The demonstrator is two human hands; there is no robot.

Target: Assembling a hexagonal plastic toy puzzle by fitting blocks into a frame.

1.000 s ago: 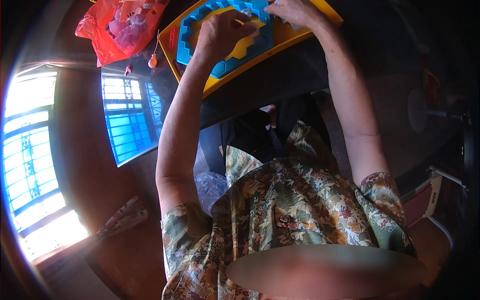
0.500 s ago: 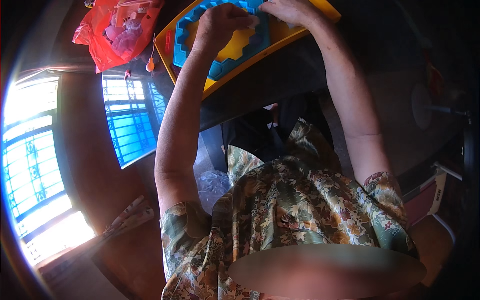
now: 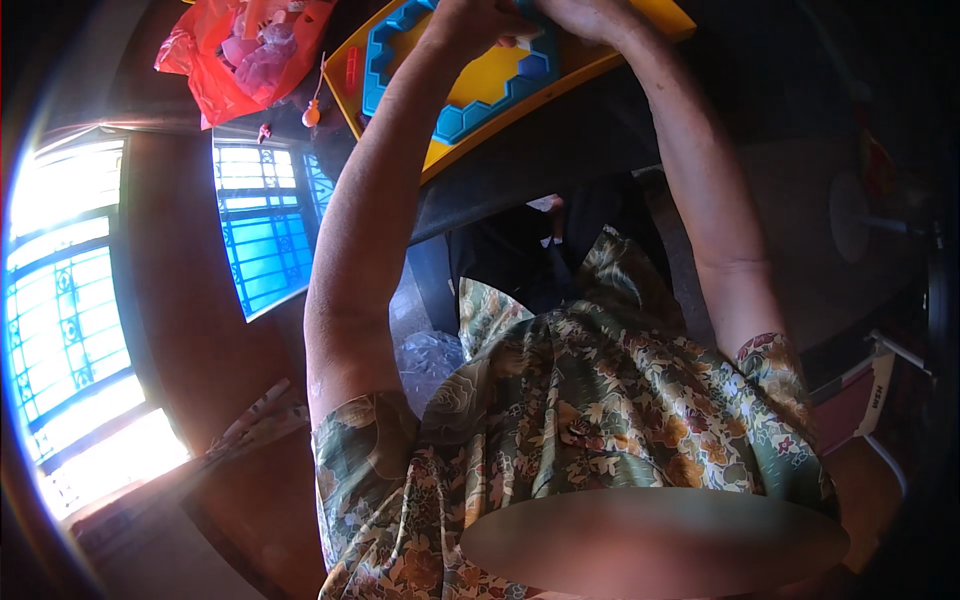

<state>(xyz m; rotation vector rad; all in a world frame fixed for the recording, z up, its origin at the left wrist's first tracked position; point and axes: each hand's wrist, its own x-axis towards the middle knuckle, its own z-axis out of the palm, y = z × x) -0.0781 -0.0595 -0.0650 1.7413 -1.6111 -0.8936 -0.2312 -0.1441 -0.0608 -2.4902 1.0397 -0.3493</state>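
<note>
At the top edge, a yellow tray (image 3: 437, 158) holds a blue frame (image 3: 462, 122) with a stepped, hexagon-patterned inner border. My left hand (image 3: 478, 24) hovers over the frame's yellow middle, fingers curled together; a pale bit shows at the fingertips, too small to name. Just right of it, my right hand (image 3: 588, 18) is over the frame's right side, its fingers partly cut off by the picture's edge. The two hands nearly meet. Below my left fingertips, a darker blue hexagonal piece (image 3: 533, 66) sits at the frame's inner right border.
Left of the tray lies a red plastic bag (image 3: 222, 75) with pinkish and clear items inside. An orange drop-shaped thing (image 3: 311, 113) on a string lies beside the tray, near a small reddish bit (image 3: 264, 131). A barred window (image 3: 75, 310) is at far left.
My left hand has moved up and right, closer to my right hand. The right hand has shifted slightly up, and more of it is cut off. The whole view has shifted a little.
</note>
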